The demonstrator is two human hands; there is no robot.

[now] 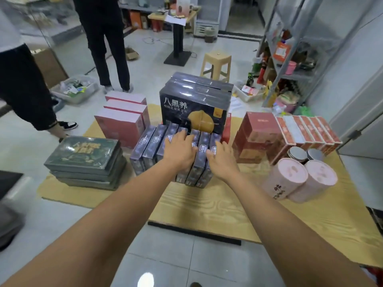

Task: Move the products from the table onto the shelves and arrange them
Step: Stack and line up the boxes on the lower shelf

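Both arms are stretched out over the low wood-grain counter (207, 208). The left hand (180, 150) and the right hand (222, 160) hover side by side over the row of slim purple cardboard boxes (149, 146). The fingers of both are wide and straight, holding nothing. The blur hides whether the left palm already touches the box tops. The purple boxes stand upright on edge, packed tight like books, near the middle of the counter. That packing probably explains the two hands: one on each side to squeeze several together and lift them as a block. Each purple box has a small white label on top, too small to read. Just behind them sits the tall glossy black carton (194, 108), with big pale characters reading "八黑养"; the smaller line under it is too soft to make out. To the left lies a stack of flat dark-green boxes (87, 158) with blurred gold lettering. To the near right stand pink paper cylinders (298, 179) with dark vertical writing I can't read. The grey metal shelves (294, 76) wait at the far right, well apart from the counter and already cluttered. My call: nothing has been lifted yet, and most of the task lies ahead.
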